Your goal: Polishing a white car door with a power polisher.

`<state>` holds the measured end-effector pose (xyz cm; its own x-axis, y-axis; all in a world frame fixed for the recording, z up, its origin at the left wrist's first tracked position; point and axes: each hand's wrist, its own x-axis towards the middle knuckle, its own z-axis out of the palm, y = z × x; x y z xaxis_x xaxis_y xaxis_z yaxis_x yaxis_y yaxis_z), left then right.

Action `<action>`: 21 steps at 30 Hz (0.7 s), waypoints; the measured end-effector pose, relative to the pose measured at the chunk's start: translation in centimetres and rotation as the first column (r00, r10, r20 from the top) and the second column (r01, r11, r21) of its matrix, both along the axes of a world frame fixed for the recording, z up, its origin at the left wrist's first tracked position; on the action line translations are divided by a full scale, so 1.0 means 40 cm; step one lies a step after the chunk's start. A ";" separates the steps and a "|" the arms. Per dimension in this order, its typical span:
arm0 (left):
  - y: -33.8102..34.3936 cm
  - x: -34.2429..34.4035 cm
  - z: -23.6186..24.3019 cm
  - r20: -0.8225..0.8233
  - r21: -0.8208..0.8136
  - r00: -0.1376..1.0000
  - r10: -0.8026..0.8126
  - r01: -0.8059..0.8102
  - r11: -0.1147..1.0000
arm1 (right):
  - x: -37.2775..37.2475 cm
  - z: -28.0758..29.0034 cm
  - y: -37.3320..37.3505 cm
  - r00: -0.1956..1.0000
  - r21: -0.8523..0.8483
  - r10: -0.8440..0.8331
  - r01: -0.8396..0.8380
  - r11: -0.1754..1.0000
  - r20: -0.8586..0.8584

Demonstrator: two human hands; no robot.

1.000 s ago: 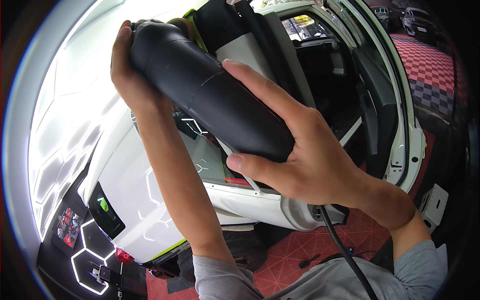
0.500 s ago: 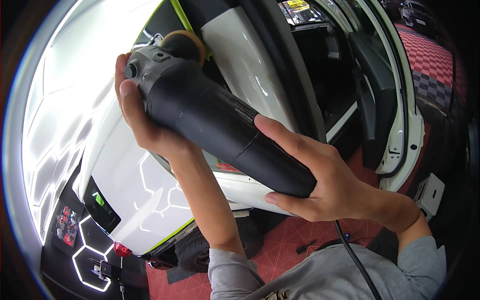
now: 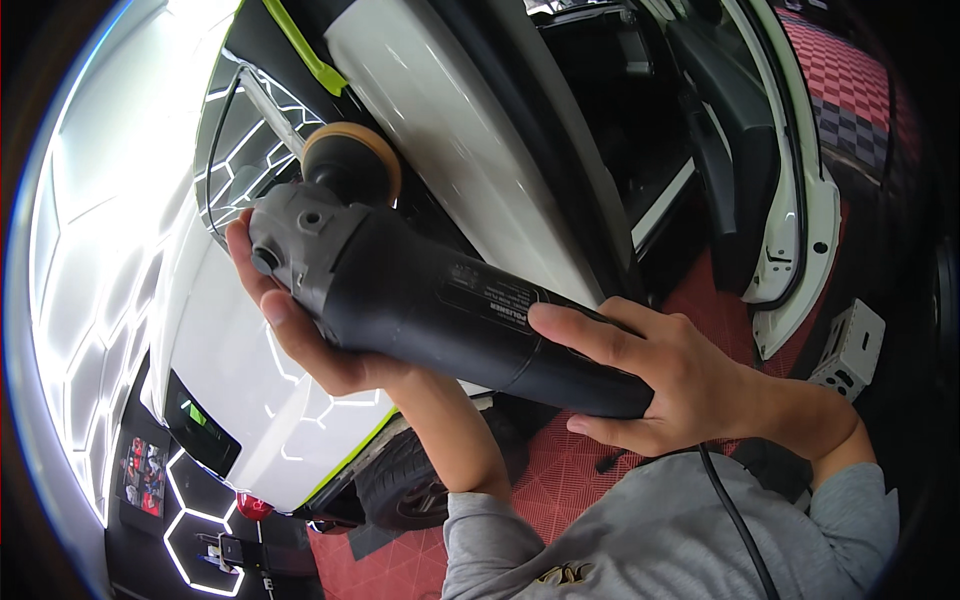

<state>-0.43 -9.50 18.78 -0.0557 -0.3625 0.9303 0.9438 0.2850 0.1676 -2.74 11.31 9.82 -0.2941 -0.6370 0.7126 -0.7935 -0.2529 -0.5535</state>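
At the far left, the glossy white car body panel (image 3: 230, 370) curves away from you, mirroring hexagon-shaped ceiling lights. Just right of it, your left hand (image 3: 300, 320) cups the grey metal head end of the long black cylindrical electric polisher (image 3: 450, 310) from beneath, fingers curled up around the housing and clamped on it. The tool's long axis runs on a diagonal from upper left to lower right across the middle of the view, and it is held in the air in front of the car's open doorway. Its working end points up and to the left, where the round tan foam polishing pad (image 3: 352, 160) sits against or just short of the dark window edge; I cannot tell whether it touches. A strip of lime-green masking tape (image 3: 300, 45) runs along the trim above the pad. Further right, your right hand (image 3: 670, 375) grips the rear of the black barrel, fingers wrapped over the top and closed on it. A black power cord (image 3: 735, 520) drops from that end across your grey sleeve. Beyond lie the red tiled floor (image 3: 560, 480) and the open white car door (image 3: 800, 200).
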 end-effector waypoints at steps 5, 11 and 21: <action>0.006 0.000 -0.055 -0.017 0.042 0.992 0.122 -0.121 0.992 | 0.002 -0.051 0.002 1.000 -0.019 -0.005 0.004 1.000 -0.009; 0.041 0.003 -0.133 0.050 0.205 0.946 0.321 -0.324 0.924 | 0.003 -0.099 0.007 0.998 -0.064 -0.047 0.045 0.997 -0.033; -0.021 0.042 -0.358 0.062 -0.018 0.811 0.582 -0.582 0.813 | -0.022 -0.193 0.052 0.999 0.167 -0.010 0.018 0.986 -0.052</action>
